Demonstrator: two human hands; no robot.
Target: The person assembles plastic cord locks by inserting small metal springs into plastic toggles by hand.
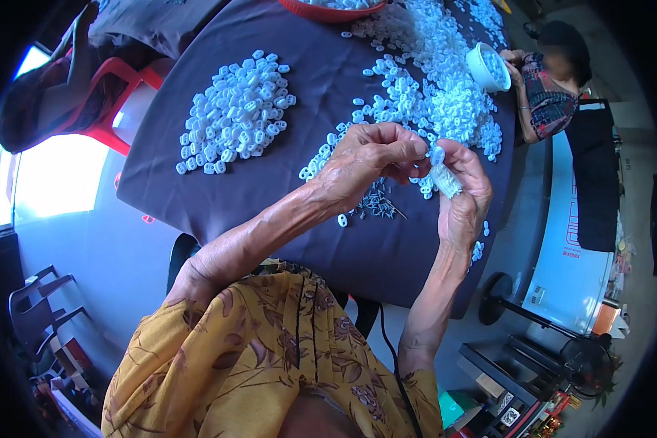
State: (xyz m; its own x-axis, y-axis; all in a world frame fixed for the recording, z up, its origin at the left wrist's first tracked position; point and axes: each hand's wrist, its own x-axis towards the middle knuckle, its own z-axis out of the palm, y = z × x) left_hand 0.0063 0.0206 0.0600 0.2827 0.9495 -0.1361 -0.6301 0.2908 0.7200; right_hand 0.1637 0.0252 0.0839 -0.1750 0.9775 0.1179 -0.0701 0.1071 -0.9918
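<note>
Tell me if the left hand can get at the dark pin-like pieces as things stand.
Probably yes: the dark pin-like pieces lie on the tablecloth close to the left hand, and nothing appears to cover them. That hand is bunched beside the right hand, though.

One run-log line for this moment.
left hand: fingers bent | right hand: white wrapping on digit | fingertips: close together | held part: unclear | nearby: dark slivers, white pieces

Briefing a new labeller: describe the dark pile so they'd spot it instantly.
On the dark-clothed table, find the person's left hand. Just below that hand in the picture lies a small pile of thin dark pieces. Unlike the chunky white pieces nearby, these are dark slivers.
</note>
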